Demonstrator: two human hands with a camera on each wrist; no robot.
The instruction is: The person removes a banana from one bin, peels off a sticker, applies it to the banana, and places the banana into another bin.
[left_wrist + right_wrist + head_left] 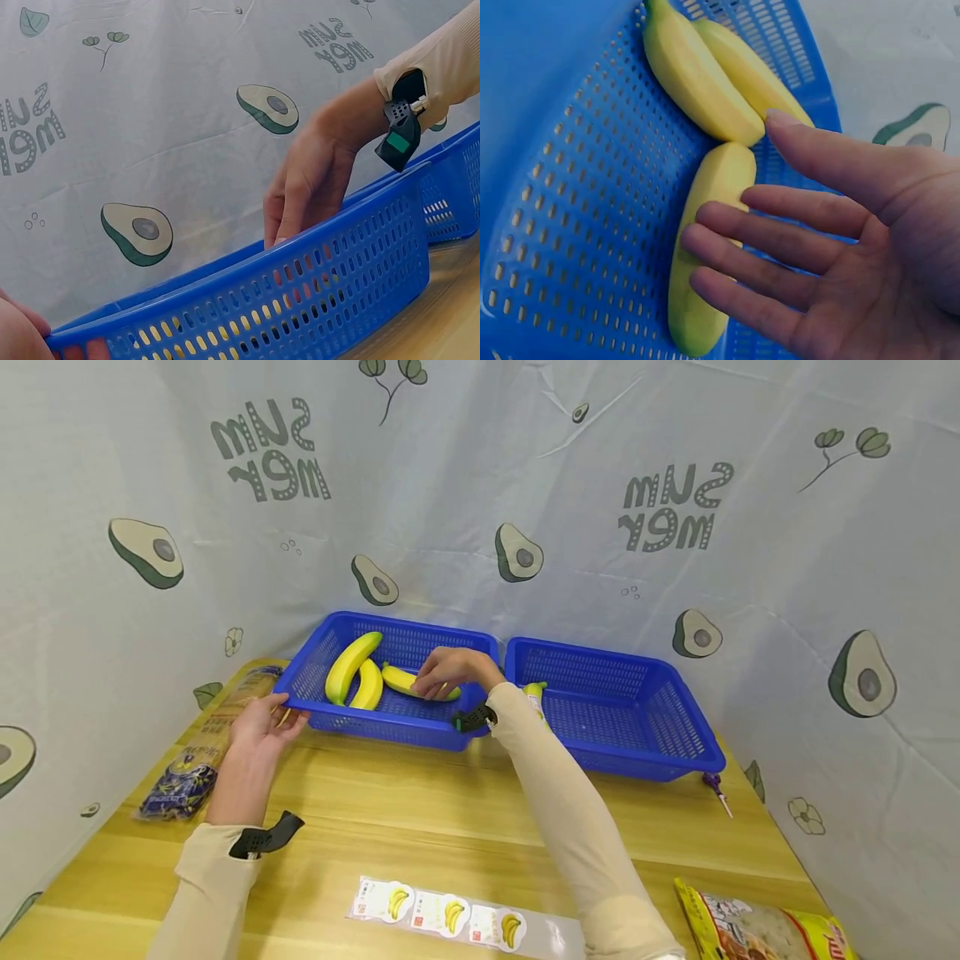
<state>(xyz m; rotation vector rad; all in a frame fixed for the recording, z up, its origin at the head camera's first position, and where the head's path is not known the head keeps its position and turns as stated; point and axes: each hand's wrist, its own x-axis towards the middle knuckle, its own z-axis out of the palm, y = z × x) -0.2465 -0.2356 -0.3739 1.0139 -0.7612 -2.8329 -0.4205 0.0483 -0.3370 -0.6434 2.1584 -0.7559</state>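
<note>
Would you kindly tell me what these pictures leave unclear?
Head view: part of one banana, behind the right hand.
Head view: fine print on the stickers, too small.
Head view: yellow bag, cut off by bottom edge.
Left wrist view: most of the left hand, past the lower-left corner.

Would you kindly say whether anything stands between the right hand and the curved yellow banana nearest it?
Nothing visible does: the right hand is close to that banana inside the perforated blue plastic basket; the two other yellow bananas lie to its left.
</note>
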